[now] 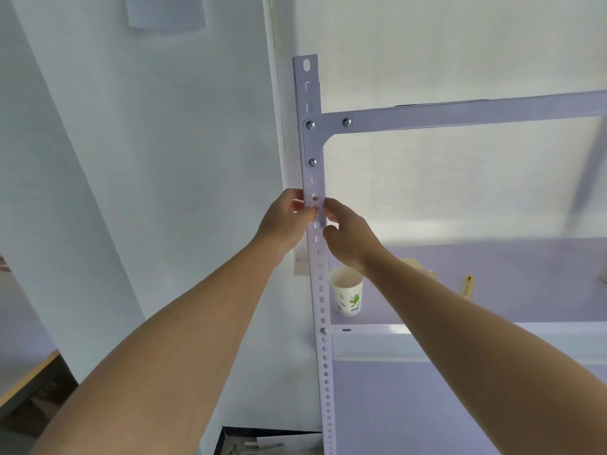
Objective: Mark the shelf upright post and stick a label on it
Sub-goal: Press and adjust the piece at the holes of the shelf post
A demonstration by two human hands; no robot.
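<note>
The white perforated upright post [311, 142] of a metal shelf runs from top centre down to the bottom edge. Both of my hands are raised to it at about mid-height. My left hand [289, 221] comes in from the left, its fingertips pinching a small pale label [317, 205] against the post's front face. My right hand [348, 234] comes in from the right, with curled fingers pinching the label's other edge. The label is nearly the post's colour and mostly hidden by my fingers. A short dark line shows on the post between my fingertips.
A horizontal beam [460, 113] is bolted to the post above my hands. On the shelf board [492, 277] stand a paper cup [347, 295], a tan object behind my right wrist and a yellow tool [467, 284]. A white wall lies to the left.
</note>
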